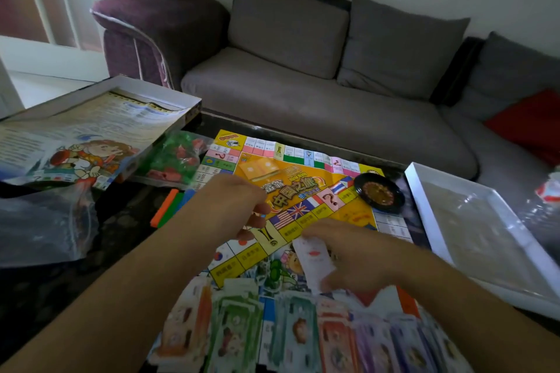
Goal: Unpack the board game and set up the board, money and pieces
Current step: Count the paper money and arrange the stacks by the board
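**Several money stacks down, pieces still bagged**

Several stacks of play money [303, 339] lie in a row along the near edge of the board [306, 179] — orange, green, teal, red, purple from left to right, blurred but plainly sorted by colour. Just above them the right hand [360, 257] curls its fingers round a pale slip, a white-and-pink note [313, 257], held over the board's near half. The left hand [239, 206] hovers beside it with fingers bent in; whether it pinches anything small I cannot tell.

Judging by this, the step in hand is dealing out the money, and the board is already spread flat on the dark table [121, 221], though creased. Next, I judge, the pale note wants its own place in the row without disturbing the neighbouring stacks.

Farther out, a small black roulette wheel [379, 192] sits on the board's far right corner. Left of the board lie coloured sticks [171, 206], a bag of green and red pieces [175, 160] — unopened, it seems — and the box lid [100, 118] holding a printed sheet. A white tray [424, 191] stands at right; a sofa [303, 70] beyond.
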Motion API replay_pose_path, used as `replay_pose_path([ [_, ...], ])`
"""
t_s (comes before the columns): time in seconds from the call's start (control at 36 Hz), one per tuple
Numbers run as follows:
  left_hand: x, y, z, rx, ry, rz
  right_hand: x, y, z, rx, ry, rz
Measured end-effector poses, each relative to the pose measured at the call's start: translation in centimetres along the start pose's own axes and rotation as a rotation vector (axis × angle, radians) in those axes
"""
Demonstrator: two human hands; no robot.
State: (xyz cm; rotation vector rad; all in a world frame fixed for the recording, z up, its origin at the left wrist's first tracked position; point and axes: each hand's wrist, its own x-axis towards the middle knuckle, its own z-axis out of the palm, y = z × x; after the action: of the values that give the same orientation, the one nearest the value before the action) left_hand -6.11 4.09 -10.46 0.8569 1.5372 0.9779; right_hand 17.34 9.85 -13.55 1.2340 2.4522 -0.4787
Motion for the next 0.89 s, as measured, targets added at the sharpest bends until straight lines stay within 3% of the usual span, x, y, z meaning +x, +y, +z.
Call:
replay_pose_path([
  [0.14,-0.7,-0.6,0.9,0.043,0.008,0.028,-0.2,-0.6,1.2,-0.125,0.082,-0.013],
  [0.64,0.1,-1.0,1.8,0.137,-0.014,0.054,1.4,-0.3,0.7,-0.068,0.047,0.000],
  [0.89,-0.2,-1.2,2.0,0.175,-0.005,0.052,1.8,-0.8,0.9,0.126,0.121,-0.031],
])
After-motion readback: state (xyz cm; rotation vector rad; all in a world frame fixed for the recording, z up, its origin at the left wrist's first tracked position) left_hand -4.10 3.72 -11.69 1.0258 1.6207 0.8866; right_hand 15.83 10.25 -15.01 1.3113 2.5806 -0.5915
